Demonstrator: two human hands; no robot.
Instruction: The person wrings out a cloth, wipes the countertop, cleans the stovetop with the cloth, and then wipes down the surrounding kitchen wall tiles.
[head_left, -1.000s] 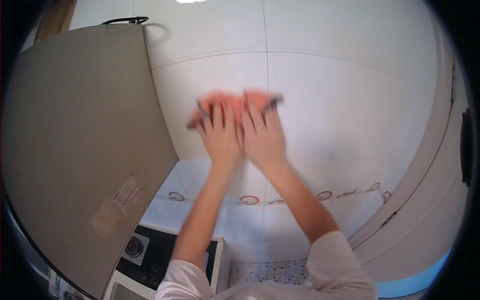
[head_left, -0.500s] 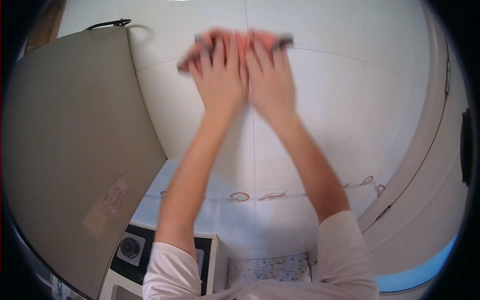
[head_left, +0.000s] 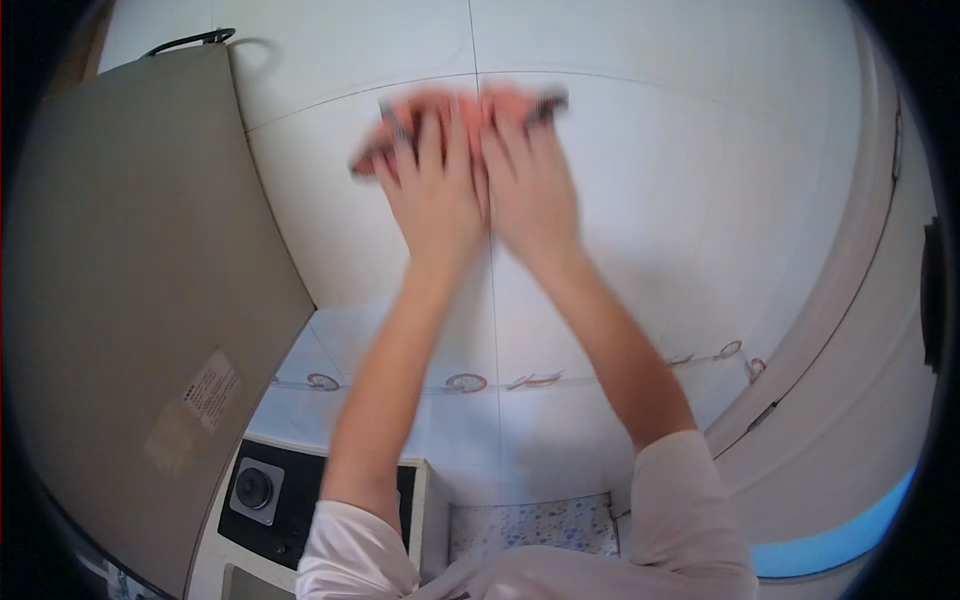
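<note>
A pinkish-orange cloth (head_left: 470, 112) with dark patterned edges lies bunched against the white tiled wall (head_left: 640, 190). My left hand (head_left: 438, 205) presses on its left part, fingers reaching up and slightly spread over the fabric. Beside it, my right hand (head_left: 532, 195) holds down the right part, fingers bent into the folds. Both hands are close together, thumbs side by side. Motion blurs the fingertips and the cloth, and some fingers are partly hidden in the fabric.
At left stands a large grey-brown cabinet panel (head_left: 120, 250) with a paper label (head_left: 212, 390). Below it is a gas stove (head_left: 262, 500) with a round knob. A patterned border strip (head_left: 466, 383) crosses the wall. On the right is a pale door (head_left: 850, 400) with hinges.
Both hands and the cloth have slid down the wall; the horizontal tile joint now shows above the cloth. The camera view has shifted slightly as well.
</note>
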